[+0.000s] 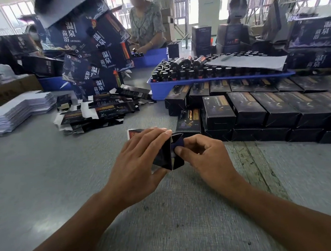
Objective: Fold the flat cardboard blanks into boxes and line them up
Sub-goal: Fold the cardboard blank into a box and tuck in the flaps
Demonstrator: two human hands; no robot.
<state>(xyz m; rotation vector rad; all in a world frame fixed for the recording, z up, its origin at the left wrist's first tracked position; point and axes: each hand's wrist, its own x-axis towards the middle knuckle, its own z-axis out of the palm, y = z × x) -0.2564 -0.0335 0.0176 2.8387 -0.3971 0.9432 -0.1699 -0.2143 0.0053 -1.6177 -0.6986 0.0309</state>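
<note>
gripping box (163,155) between both hands

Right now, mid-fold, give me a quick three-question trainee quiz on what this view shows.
1. True or false: the left hand grips the box being folded.
2. What is the right hand doing? A) resting flat on the table B) pressing the box's end flaps C) lifting a bottle
3. Fill in: the finished boxes are lined up in front of the blue ___ of bottles.

Key: 1 true; 2 B; 3 tray. Loose flat blanks lie left of the finished rows.
</note>
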